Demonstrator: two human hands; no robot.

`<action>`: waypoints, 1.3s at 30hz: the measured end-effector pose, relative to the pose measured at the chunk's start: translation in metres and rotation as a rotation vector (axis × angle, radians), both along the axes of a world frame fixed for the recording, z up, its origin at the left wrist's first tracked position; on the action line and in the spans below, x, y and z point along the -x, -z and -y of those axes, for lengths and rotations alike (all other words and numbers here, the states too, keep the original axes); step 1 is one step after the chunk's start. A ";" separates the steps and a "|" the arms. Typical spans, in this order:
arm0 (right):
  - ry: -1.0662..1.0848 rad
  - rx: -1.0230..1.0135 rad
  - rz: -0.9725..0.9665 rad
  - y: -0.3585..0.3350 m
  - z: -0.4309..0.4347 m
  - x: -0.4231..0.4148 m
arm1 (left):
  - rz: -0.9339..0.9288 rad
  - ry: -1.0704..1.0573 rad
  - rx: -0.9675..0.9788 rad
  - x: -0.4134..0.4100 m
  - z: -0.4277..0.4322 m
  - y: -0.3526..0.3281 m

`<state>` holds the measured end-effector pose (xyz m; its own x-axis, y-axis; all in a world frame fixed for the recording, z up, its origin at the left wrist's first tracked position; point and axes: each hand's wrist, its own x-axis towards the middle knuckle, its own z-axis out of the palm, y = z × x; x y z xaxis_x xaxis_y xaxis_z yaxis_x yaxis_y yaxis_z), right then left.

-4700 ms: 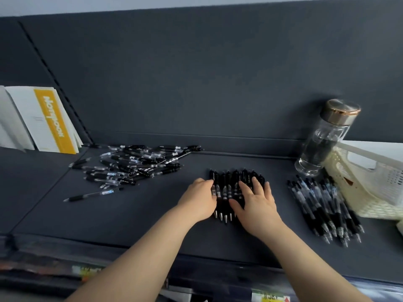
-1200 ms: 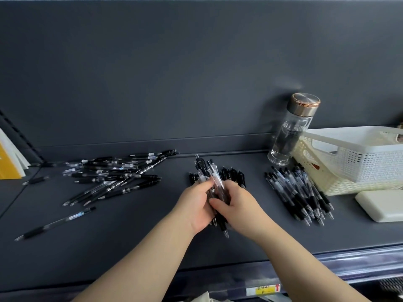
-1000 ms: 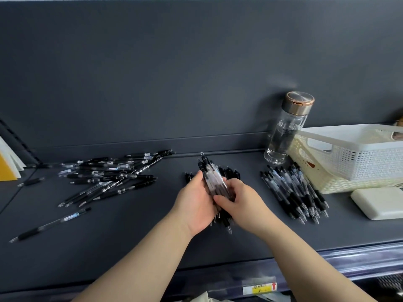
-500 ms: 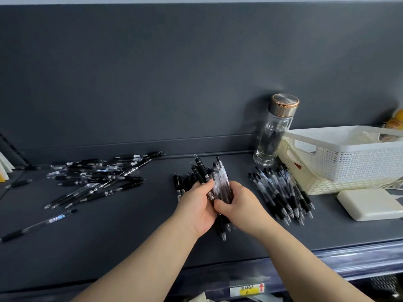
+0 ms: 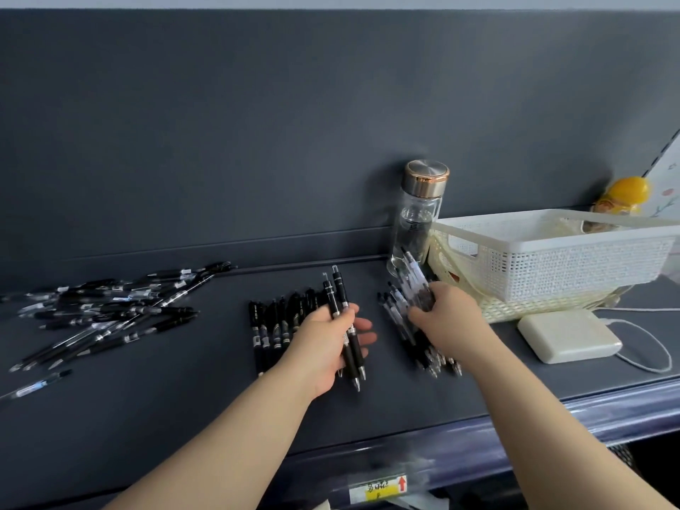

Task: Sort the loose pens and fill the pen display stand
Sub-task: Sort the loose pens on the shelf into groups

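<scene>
My left hand (image 5: 327, 344) grips two black pens (image 5: 344, 318), tips pointing toward me, over a row of black pens (image 5: 274, 325) lying side by side on the dark shelf. My right hand (image 5: 447, 318) holds a bunch of clear-barrelled pens (image 5: 415, 285), blurred by motion, above the right pile of clear pens (image 5: 415, 340). A loose heap of mixed pens (image 5: 110, 311) lies at the left, and a single pen (image 5: 35, 386) lies apart near the left edge. No display stand is in view.
A glass bottle (image 5: 417, 215) with a copper cap stands behind the right pile. A white mesh basket (image 5: 552, 259) sits at the right, a white power bank (image 5: 568, 334) with cable in front of it. The shelf front edge (image 5: 478, 436) runs close below my arms.
My hands have split the bundle they held together: the right hand carried the clear pens rightward over the right pile, and the left hand keeps two black pens. The view has shifted right.
</scene>
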<state>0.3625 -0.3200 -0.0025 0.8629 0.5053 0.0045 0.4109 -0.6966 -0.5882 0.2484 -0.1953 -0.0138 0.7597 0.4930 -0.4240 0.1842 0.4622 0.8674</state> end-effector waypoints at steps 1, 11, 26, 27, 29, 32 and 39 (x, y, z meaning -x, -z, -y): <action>-0.002 0.065 0.023 0.003 0.003 -0.007 | -0.014 0.013 -0.026 0.000 0.000 0.000; 0.023 0.203 0.214 0.019 0.009 -0.014 | -0.103 0.004 -0.124 -0.005 -0.004 0.001; 0.014 0.259 0.549 0.012 -0.005 0.010 | -0.153 -0.071 -0.246 0.010 -0.027 0.000; -0.010 0.272 0.519 0.011 -0.006 0.011 | -0.167 -0.077 -0.272 0.014 -0.032 0.001; -0.077 0.225 0.460 0.012 -0.010 0.012 | -0.215 -0.091 -0.334 0.022 -0.042 0.003; -0.220 0.054 0.342 0.014 -0.029 0.026 | -0.307 -0.104 -0.484 0.032 -0.060 0.005; -0.370 -0.008 0.081 0.028 -0.067 0.063 | -0.506 0.001 -0.731 0.033 -0.075 0.003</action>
